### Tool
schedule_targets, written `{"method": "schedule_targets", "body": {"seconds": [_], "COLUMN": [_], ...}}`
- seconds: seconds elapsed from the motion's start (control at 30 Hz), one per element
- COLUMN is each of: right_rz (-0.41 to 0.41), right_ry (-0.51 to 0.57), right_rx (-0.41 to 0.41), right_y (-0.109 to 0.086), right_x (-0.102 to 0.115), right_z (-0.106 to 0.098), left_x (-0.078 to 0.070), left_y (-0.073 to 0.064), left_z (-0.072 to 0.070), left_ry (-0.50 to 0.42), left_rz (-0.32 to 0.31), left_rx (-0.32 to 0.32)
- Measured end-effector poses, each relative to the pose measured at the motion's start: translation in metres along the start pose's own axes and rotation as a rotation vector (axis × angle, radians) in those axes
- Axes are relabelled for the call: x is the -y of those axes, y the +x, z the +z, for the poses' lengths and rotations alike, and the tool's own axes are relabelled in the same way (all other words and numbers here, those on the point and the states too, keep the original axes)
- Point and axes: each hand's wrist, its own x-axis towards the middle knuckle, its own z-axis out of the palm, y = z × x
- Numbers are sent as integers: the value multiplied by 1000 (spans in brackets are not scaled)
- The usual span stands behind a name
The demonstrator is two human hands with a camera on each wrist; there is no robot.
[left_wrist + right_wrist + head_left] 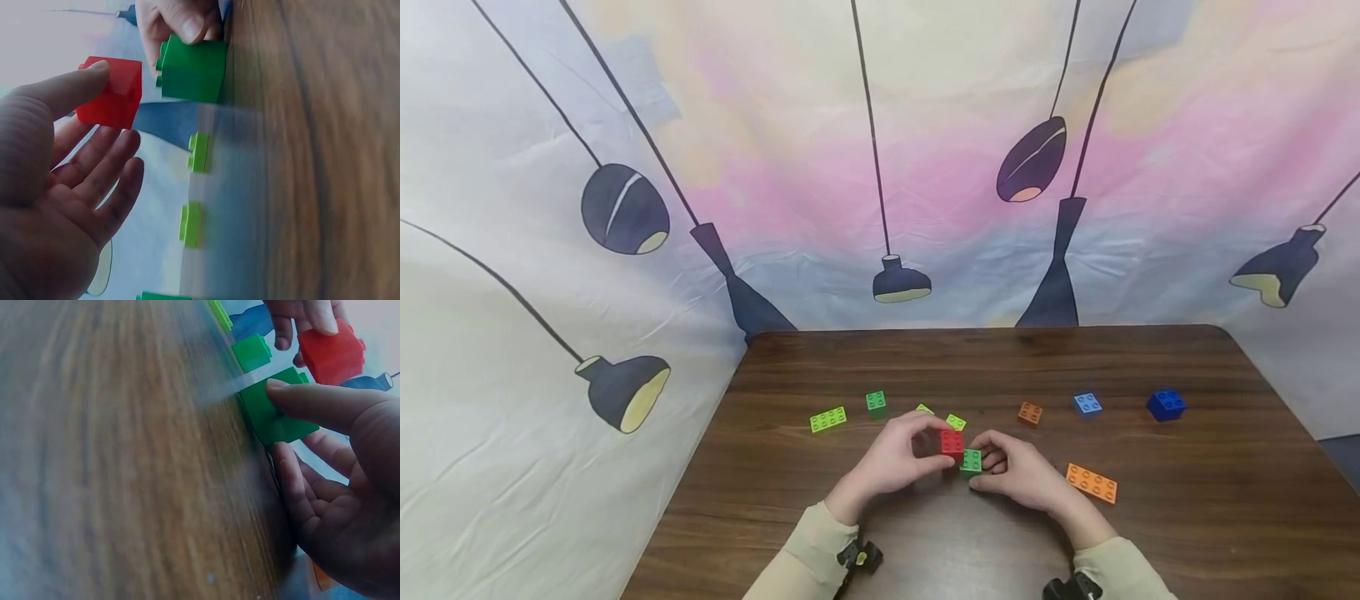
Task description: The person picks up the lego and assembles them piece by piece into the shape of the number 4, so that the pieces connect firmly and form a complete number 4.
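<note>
A red building brick [952, 444] is pinched between the thumb and fingers of my left hand [891, 454], raised over the table. Its studs show from above in the head view. Just right of it, my right hand [1022, 471] grips a green brick [972, 461], thumb on one side and fingers on the other. In the left wrist view the red brick [115, 94] sits higher than the green one [194, 72], with a gap between them. The green brick [272, 412] is down close to the tabletop in the right wrist view. Two lime bricks [199, 152] stand beyond the hands.
Along the back of the wooden table [925, 358] lie a long lime brick [828, 419], another green brick [876, 403], a brown brick [1030, 413], a light blue brick [1087, 404] and a dark blue brick [1167, 405]. A long orange brick [1092, 482] lies beside my right wrist.
</note>
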Motion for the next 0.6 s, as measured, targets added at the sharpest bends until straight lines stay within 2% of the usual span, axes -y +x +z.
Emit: {"method": "schedule_targets", "body": {"seconds": [0.23,0.6], "right_rz": [0,39], "right_ry": [-20,-13], "right_rx": [-3,-14], "right_y": [3,1], "right_x": [1,2], "right_z": [-1,-1], "left_x": [-3,-4], "left_y": [5,7], "left_z": [10,20], "left_ry": [-18,-40], "left_rz": [26,0], "left_rx": [-16,38]}}
